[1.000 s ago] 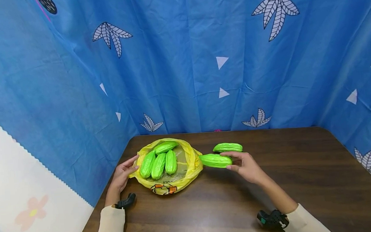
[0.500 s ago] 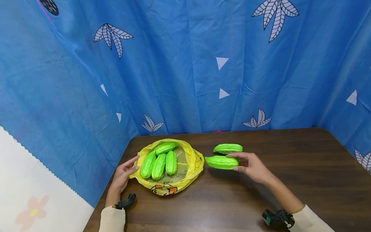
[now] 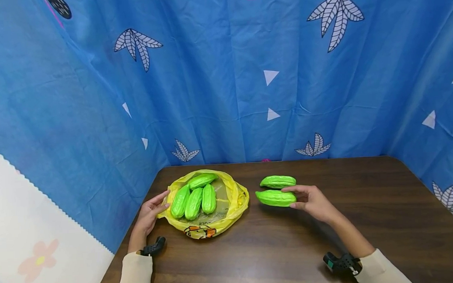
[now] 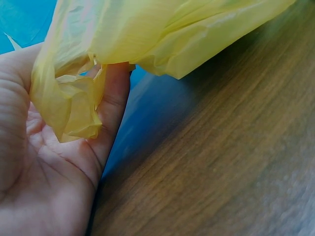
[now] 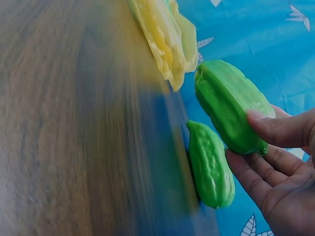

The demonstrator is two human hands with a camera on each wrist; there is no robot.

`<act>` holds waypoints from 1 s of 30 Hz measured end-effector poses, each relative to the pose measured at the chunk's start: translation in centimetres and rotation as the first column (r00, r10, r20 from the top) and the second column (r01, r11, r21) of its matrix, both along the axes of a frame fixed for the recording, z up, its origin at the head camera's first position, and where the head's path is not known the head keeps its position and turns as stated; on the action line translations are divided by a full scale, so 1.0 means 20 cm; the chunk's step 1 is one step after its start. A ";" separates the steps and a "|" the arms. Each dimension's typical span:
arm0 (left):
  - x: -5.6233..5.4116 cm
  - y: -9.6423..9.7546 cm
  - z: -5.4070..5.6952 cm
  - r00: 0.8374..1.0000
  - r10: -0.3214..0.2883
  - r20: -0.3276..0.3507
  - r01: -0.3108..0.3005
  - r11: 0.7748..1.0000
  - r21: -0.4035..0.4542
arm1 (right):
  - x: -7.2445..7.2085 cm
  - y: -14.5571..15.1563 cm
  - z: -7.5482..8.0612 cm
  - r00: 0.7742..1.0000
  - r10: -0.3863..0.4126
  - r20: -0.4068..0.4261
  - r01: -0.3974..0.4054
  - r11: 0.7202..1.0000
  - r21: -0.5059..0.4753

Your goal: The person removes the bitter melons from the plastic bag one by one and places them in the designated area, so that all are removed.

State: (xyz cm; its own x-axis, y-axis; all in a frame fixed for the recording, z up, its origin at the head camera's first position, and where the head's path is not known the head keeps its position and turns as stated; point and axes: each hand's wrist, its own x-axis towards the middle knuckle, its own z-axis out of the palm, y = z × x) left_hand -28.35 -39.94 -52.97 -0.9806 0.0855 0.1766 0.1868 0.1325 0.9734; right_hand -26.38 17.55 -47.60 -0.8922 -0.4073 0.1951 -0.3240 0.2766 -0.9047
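Six green gourds (image 3: 271,198), one yellow bag (image 3: 237,205), two hands (image 3: 313,202).

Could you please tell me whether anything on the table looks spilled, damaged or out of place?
Nothing stands out: four green gourds lie in the open yellow bag, a fifth gourd rests on the table, and the right hand holds a sixth gourd. I see no spill or obvious damage.

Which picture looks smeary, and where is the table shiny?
Right wrist view: the brown wooden table smeary, the ridged green gourd in the right hand clearer; head view: pale glare on the table's near middle; left wrist view: bluish sheen beside the left hand.
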 end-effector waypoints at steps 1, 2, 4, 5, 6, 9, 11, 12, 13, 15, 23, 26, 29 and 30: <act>0.00 0.00 0.00 1.000 0.000 0.000 0.000 1.000 -0.001 | 0.00 0.01 0.00 1.000 -0.003 0.003 0.003 1.000 0.000; 0.00 0.00 0.00 1.000 0.000 0.001 0.000 1.000 0.001 | -0.01 0.01 0.00 1.000 -0.003 0.005 0.003 1.000 0.002; 0.00 0.00 0.01 1.000 0.001 0.004 -0.001 1.000 0.004 | -0.02 0.03 0.00 1.000 -0.004 0.016 0.004 1.000 0.002; 0.00 0.00 0.01 1.000 0.003 0.005 -0.003 1.000 0.003 | -0.02 0.03 -0.01 1.000 -0.005 0.018 0.005 1.000 0.006; 0.00 0.00 0.01 1.000 0.004 0.007 -0.004 1.000 0.002 | -0.02 0.04 -0.01 1.000 -0.004 0.016 0.004 1.000 0.013; 0.00 0.00 0.01 1.000 0.008 0.013 -0.008 1.000 -0.006 | -0.03 0.05 -0.01 1.000 -0.009 0.028 0.009 1.000 0.013; 0.00 0.00 0.01 1.000 0.009 0.016 -0.009 1.000 -0.013 | -0.03 0.06 -0.01 1.000 -0.010 0.023 0.010 1.000 0.014; 0.00 0.00 0.01 1.000 0.008 0.015 -0.008 1.000 -0.016 | -0.03 0.07 -0.01 1.000 -0.007 0.022 0.007 1.000 0.011; 0.00 0.00 0.01 1.000 0.006 0.013 -0.006 1.000 -0.019 | -0.03 0.07 -0.01 1.000 -0.008 0.023 0.008 1.000 0.005; 0.00 0.00 0.01 1.000 0.000 0.008 0.000 1.000 -0.021 | -0.03 0.09 -0.01 1.000 -0.006 0.029 0.006 1.000 -0.005; -0.01 0.00 0.01 1.000 0.005 0.005 -0.005 1.000 -0.019 | -0.06 0.14 -0.02 0.998 0.001 0.067 0.000 1.000 -0.019; -0.01 0.00 0.01 1.000 0.012 0.015 -0.012 1.000 -0.017 | -0.07 0.15 -0.04 0.997 0.006 0.078 -0.005 1.000 -0.012; -0.01 0.00 0.02 1.000 0.011 0.022 -0.010 1.000 -0.015 | -0.07 0.16 -0.04 0.996 0.009 0.085 -0.007 1.000 -0.017; -0.01 0.00 0.02 1.000 0.007 0.023 -0.007 1.000 -0.015 | -0.07 0.16 -0.04 0.996 0.008 0.090 -0.006 1.000 -0.018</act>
